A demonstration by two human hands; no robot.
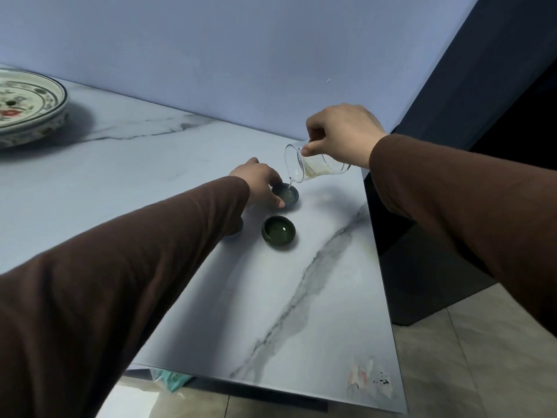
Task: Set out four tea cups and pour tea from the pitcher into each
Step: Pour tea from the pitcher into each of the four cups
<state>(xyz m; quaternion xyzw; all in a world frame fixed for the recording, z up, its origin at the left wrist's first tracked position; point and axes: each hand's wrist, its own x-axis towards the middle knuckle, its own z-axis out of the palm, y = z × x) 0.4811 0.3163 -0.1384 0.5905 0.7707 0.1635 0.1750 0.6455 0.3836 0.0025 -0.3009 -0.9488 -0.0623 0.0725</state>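
Pinching the rim of the glass pitcher [316, 167], the right hand [343, 135] has its thumb and fingers curled over the top edge and tips the vessel sideways, so its long axis runs roughly level with the spout pointing left and down. A thin stream of pale tea falls from that spout into the blue cup [285, 196], which sits directly below and just left of the pitcher's lip. The left hand [262, 184] steadies this cup, thumb and a finger curved round its near-left side and touching the wall. Nearer the person, slightly apart, the green cup [278, 232] stands upright on the marble table [301, 297] and looks to hold tea already. A dark shape that may be another cup peeks out under the left sleeve [135, 267]; only 2 cups are plainly visible, so the count of 4 cannot be confirmed. My judgement: the next pour depends on swinging the spout toward whichever cup lies unfilled, probably leftward under the sleeve. A decorated plate [27, 107] rests far left
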